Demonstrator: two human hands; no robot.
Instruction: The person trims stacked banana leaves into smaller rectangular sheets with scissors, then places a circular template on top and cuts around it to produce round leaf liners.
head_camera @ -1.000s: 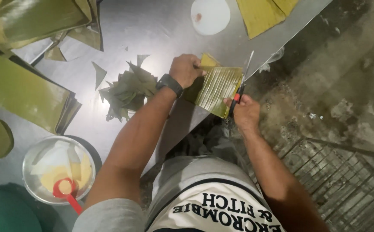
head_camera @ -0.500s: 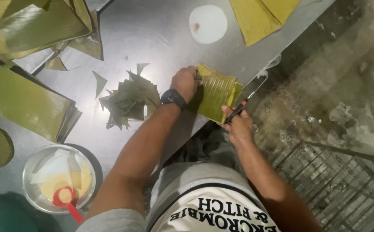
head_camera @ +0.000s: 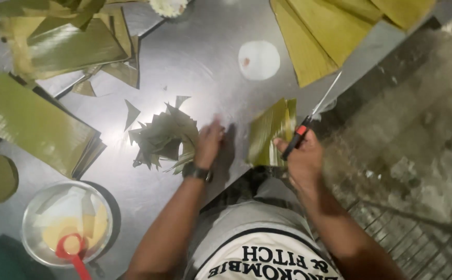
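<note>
The right hand (head_camera: 301, 158) grips red-handled scissors (head_camera: 309, 119) and pinches the folded leaf piece (head_camera: 270, 132) against the counter (head_camera: 205, 67) edge — it could slip off. Left of it, the left hand (head_camera: 209, 142), fingers loosely spread, touches the pile of leaf trimmings (head_camera: 161, 137). Beyond lie larger leaf sheets (head_camera: 335, 31) — blades pointing their way might nick them.
</note>
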